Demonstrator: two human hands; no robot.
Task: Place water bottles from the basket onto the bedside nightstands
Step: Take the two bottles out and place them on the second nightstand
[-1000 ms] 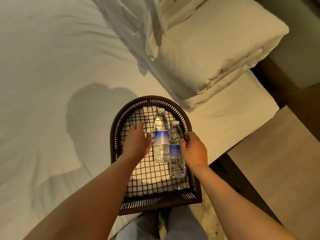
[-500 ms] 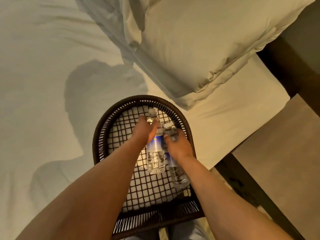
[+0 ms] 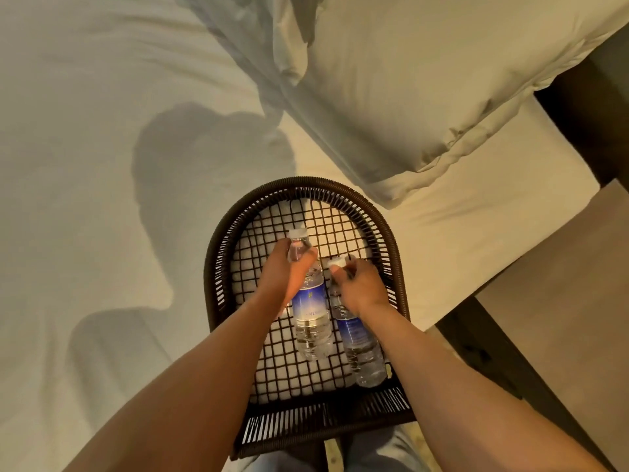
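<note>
A dark woven basket point(image 3: 391, 240) with an open grid bottom rests on the white bed. Two clear water bottles with blue labels and white caps lie in it side by side. My left hand point(image 3: 284, 274) is closed around the neck and upper part of the left bottle point(image 3: 311, 311). My right hand point(image 3: 360, 284) grips the right bottle point(image 3: 360, 349) just below its cap. Both bottles are tilted, caps pointing away from me, their bases near the basket's front wall.
A white pillow point(image 3: 425, 80) lies just beyond the basket, with folded bedding point(image 3: 286, 39) behind it. A light wooden nightstand top point(image 3: 571, 301) stands at the right, beside the bed edge. The white sheet point(image 3: 85, 165) spreads to the left. My legs show below the basket.
Both hands went from hovering beside the bottles to closing on their necks. The bottles have shifted slightly toward me, and the view has moved closer to the basket.
</note>
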